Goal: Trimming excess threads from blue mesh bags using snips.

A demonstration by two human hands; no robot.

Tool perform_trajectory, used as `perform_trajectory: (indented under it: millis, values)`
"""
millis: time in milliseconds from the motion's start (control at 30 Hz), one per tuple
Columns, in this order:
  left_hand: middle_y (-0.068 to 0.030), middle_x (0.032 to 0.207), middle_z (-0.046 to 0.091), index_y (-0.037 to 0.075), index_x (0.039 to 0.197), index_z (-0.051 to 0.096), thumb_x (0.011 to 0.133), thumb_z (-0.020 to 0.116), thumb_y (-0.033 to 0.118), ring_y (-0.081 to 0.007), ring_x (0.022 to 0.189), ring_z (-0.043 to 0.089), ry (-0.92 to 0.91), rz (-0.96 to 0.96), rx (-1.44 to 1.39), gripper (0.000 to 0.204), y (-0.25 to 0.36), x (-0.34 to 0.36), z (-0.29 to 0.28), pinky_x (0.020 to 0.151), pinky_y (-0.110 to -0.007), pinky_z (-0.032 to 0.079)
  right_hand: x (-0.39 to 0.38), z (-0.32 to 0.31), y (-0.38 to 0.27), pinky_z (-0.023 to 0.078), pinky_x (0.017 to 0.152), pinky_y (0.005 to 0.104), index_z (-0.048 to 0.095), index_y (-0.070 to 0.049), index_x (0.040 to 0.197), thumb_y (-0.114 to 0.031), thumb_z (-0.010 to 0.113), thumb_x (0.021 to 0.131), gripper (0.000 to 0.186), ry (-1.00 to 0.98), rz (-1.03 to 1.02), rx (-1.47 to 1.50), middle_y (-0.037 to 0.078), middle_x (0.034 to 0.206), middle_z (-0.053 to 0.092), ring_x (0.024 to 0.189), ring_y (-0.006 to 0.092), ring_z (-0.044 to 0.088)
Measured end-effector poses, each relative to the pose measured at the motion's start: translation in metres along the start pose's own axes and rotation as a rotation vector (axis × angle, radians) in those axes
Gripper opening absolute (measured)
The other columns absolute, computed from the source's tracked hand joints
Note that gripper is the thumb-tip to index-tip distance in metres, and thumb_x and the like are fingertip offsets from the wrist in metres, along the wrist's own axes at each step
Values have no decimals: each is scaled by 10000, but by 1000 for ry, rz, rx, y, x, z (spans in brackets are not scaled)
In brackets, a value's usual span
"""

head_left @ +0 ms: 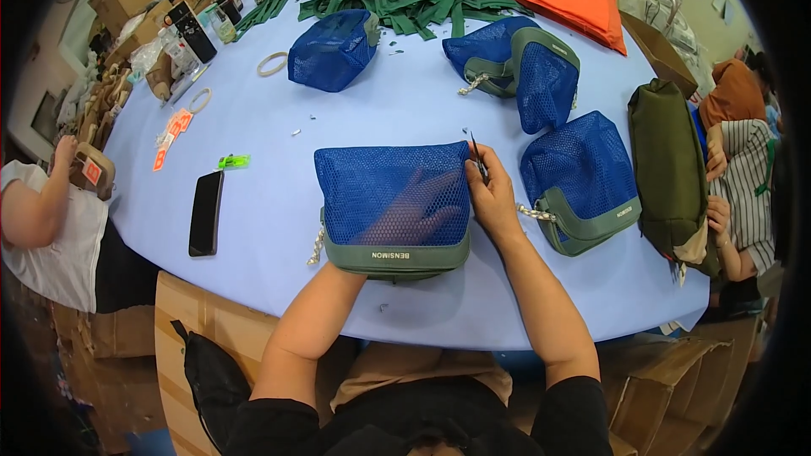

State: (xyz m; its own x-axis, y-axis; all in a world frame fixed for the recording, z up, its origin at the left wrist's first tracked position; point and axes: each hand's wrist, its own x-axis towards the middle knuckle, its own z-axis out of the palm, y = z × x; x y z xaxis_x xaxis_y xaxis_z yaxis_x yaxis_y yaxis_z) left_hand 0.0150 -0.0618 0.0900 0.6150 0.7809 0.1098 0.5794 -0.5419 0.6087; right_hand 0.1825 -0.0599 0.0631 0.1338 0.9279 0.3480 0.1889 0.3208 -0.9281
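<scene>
A blue mesh pouch with a grey-green trim (355, 177) and a cord pull is in front of me. My left hand (414, 207) is inside it, seen through the mesh, its fingers stretched out and apart. My right hand (490, 186) grips small dark scissors (477, 152) at the pouch's upper right corner, its thumb against the mesh. Close by on the right lies a similar pouch (574, 160).
More mesh pouches (329, 46), green straps (405, 4), an orange folded item (566, 0), bottles (190, 34), tape rings (270, 63), a phone (205, 213), and an olive bag (663, 169) lie around. Co-workers (51, 219) (743, 194) are at both sides and the far edge.
</scene>
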Motion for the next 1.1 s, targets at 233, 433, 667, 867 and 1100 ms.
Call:
perform_trajectory:
  millis: [233, 433, 667, 867, 1100]
  values:
    - [-121, 1292, 405, 160, 1279, 397, 848, 505, 352, -323, 1234, 320, 10, 48, -11, 484, -8, 4, 9, 1023, -432, 228, -2, 0, 1, 419, 766, 242, 522, -8, 1070, -156, 521, 861, 256, 15, 28, 30, 83, 946, 594, 876, 134, 541]
    - [-124, 1227, 456, 113, 1225, 454, 820, 536, 253, -294, 1141, 414, 61, 150, -100, 436, -9, 3, 8, 983, -397, 287, 0, 4, 4, 436, 755, 260, 528, -32, 1039, -156, 534, 853, 224, 19, 39, 74, 62, 914, 588, 876, 125, 531]
    - [-132, 1208, 478, 95, 1210, 470, 814, 531, 218, -292, 1133, 423, 29, -2, 47, 419, 17, 7, -1, 974, -391, 301, 2, -2, 10, 451, 752, 249, 505, -24, 1081, -190, 514, 871, 269, 0, -30, -41, 69, 969, 568, 883, 125, 535]
    - [-140, 1201, 490, 87, 1215, 468, 814, 529, 189, -293, 1130, 439, 49, -53, 105, 419, 5, 4, 5, 970, -381, 315, 0, -1, -2, 427, 794, 266, 514, -23, 1070, -193, 524, 858, 271, 9, -6, -30, 93, 948, 584, 898, 165, 547]
    - [-161, 1240, 441, 74, 1240, 433, 820, 511, 204, -310, 1149, 404, 62, 2, 37, 447, 3, 11, 14, 984, -400, 283, 1, -7, 8, 415, 790, 269, 529, -25, 1037, -167, 544, 833, 249, 48, -48, -43, 97, 937, 582, 889, 171, 543]
